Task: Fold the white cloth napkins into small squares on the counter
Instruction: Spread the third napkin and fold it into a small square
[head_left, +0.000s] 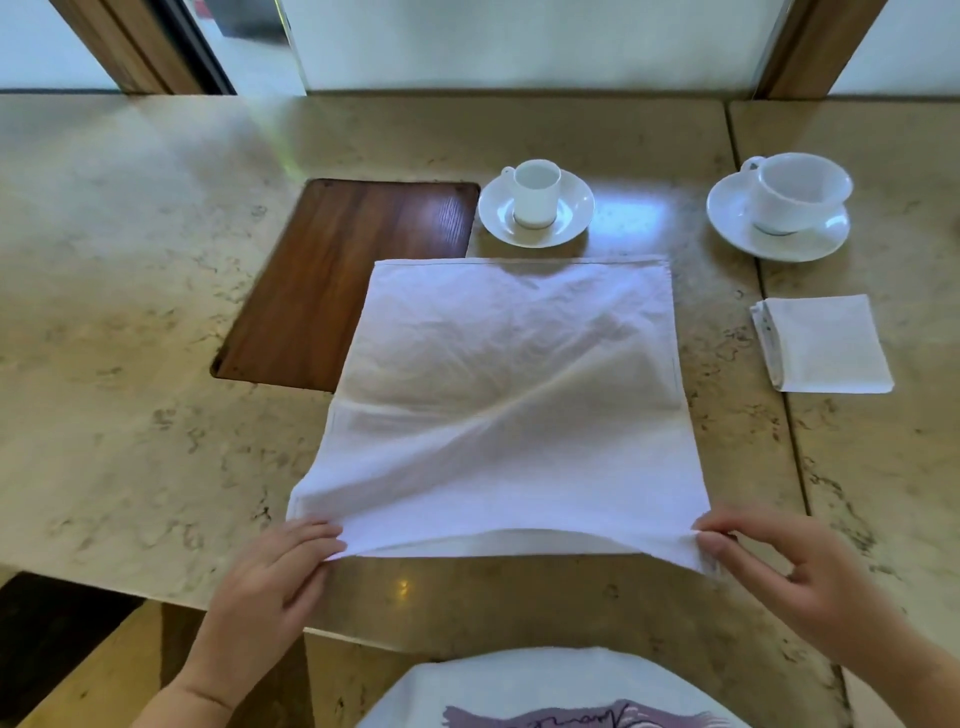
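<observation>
Before us a marbled stone counter (130, 312) carries a wooden inset board (343, 275), two white cups on saucers, and a folded napkin (826, 343) at the right. We see the large white napkin (509, 395) spread at centre, its near edge lifted. The left hand (270, 582) pinches the near-left corner and the right hand (779, 577) pinches the near-right corner, the remaining fingers loosely curled.

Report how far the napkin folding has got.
Done: one folded napkin lies as a small square at the right of the counter. In hand: the left hand and right hand pinch the near corners of the open napkin, its near edge lifted. Left: every fold of this one.
</observation>
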